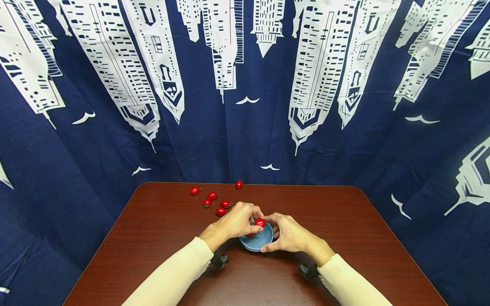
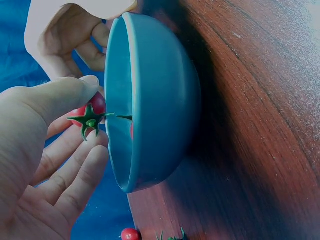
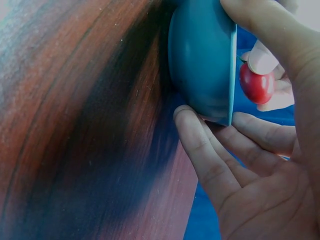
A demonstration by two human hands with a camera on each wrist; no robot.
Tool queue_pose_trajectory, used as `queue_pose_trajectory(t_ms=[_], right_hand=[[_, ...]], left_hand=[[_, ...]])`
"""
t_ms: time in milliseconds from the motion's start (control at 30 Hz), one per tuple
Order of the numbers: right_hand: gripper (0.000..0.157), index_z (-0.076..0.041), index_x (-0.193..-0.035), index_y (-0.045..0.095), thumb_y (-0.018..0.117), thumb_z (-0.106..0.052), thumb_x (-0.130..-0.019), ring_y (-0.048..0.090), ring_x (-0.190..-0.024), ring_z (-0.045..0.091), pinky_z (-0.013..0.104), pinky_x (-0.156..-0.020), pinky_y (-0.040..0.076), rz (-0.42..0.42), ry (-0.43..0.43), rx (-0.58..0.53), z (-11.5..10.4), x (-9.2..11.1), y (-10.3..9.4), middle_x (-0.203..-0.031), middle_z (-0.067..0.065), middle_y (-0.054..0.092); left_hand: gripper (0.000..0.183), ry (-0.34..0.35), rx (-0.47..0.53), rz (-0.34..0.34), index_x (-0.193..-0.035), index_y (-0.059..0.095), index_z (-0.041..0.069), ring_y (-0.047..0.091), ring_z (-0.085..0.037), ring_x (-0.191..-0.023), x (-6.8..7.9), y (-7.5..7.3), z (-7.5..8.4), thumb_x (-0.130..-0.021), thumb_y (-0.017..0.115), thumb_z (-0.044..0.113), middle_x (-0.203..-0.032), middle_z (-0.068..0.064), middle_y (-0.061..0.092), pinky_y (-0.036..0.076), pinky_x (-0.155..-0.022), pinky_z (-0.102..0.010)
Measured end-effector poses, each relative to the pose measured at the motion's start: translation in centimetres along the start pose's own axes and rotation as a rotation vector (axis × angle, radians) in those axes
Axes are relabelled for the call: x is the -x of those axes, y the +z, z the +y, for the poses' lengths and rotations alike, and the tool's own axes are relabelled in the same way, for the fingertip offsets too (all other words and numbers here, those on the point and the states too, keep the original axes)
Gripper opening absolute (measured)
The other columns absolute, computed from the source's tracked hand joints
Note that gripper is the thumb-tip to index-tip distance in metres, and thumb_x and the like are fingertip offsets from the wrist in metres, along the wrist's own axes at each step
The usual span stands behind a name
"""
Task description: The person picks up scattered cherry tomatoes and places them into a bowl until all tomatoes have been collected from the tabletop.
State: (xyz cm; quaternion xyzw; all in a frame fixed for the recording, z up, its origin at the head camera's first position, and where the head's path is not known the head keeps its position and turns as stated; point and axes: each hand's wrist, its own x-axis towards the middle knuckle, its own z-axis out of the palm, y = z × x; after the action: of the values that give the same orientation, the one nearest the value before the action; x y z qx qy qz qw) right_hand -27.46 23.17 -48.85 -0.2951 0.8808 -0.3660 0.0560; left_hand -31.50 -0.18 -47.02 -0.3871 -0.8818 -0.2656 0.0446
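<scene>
A blue bowl (image 1: 255,245) stands on the table, with a cherry tomato (image 1: 250,234) inside it near the left. My left hand (image 1: 237,220) is at the bowl's rim and pinches another cherry tomato (image 2: 92,111) between thumb and fingers, its green stem end towards the left wrist camera. That held tomato (image 3: 256,83) is just over the bowl's opening in the right wrist view. My right hand (image 1: 289,233) holds the bowl from the right, thumb at the near rim and fingers round the far side.
Several loose cherry tomatoes (image 1: 220,211) lie on the brown table (image 1: 172,238) beyond my left hand, and a single tomato (image 1: 239,184) is at the back edge. A dark blue curtain (image 1: 237,144) with white building prints hangs behind the table.
</scene>
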Motion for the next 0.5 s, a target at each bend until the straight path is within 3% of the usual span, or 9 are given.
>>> queue_pose_trajectory(t_ms=[267,500], right_hand=[[0.092,0.0,-0.143,0.059,0.099,-0.046,-0.074,0.079,-0.096,0.017,0.026,-0.081,0.065,-0.006,0.015,0.009,0.0,-0.01,0.01,-0.124,0.006,0.068],[0.093,0.002,-0.142,0.059,0.099,-0.046,-0.074,0.078,-0.092,0.016,0.029,-0.08,0.066,0.004,0.008,0.024,0.06,-0.01,-0.02,-0.123,0.008,0.069]], left_hand=[[0.045,0.019,-0.017,0.016,-0.12,0.077,0.02,0.075,-0.013,-0.101,0.37,-0.16,0.05,-0.083,0.094,0.039,-0.111,0.003,0.076,0.06,-0.09,-0.021],[0.053,0.011,-0.04,0.011,-0.127,0.075,0.02,0.075,-0.015,-0.106,0.46,-0.21,-0.03,-0.083,0.093,0.043,-0.116,0.002,0.074,0.06,-0.092,-0.024]])
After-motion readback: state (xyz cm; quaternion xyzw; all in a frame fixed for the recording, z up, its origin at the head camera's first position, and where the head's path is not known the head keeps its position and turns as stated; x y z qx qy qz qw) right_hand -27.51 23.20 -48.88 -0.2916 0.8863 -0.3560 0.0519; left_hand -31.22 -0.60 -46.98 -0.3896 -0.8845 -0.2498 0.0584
